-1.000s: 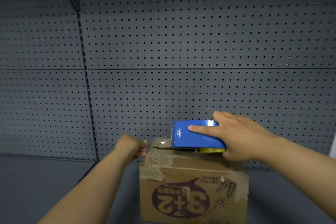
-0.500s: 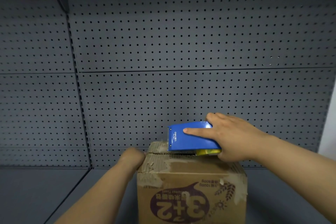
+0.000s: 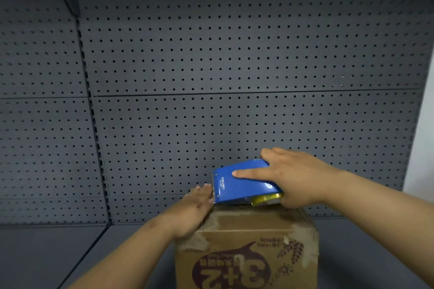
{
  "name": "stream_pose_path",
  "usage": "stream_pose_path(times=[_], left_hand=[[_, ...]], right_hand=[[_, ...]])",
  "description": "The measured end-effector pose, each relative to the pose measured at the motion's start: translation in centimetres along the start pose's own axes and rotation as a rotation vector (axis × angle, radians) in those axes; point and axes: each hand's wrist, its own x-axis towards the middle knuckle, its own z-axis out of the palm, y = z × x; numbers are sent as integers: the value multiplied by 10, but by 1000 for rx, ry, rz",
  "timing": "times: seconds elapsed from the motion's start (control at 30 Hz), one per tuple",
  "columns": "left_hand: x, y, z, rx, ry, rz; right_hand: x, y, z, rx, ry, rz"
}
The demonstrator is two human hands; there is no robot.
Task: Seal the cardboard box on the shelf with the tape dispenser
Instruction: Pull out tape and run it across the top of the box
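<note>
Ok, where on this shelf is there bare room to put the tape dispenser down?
The shelf lies bare left of the cardboard box, out to the pegboard corner. A smaller bare strip shows right of the box. The box top is crowded: left hand, right hand and tape dispenser.

Cardboard box bottom beyond frame.

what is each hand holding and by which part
Right hand grips the blue tape dispenser by its rear end. Left hand holds nothing, lying flat on the brown cardboard box.
</note>
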Motion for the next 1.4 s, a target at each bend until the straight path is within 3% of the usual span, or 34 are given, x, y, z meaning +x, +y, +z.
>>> stream_pose_path(times=[0.13,0.3,0.97,1.4], left_hand=[[4,-6,3,173,-74,16],[1,-2,4,220,-83,15],[-21,30,-4,171,-63,-117],[-15,34,1,189,-47,-160]], right_hand=[[4,0,4,40,-1,-23],[3,7,8,70,-25,-43],[-32,43,20,179,-30,11],[-29,31,21,75,104,18]])
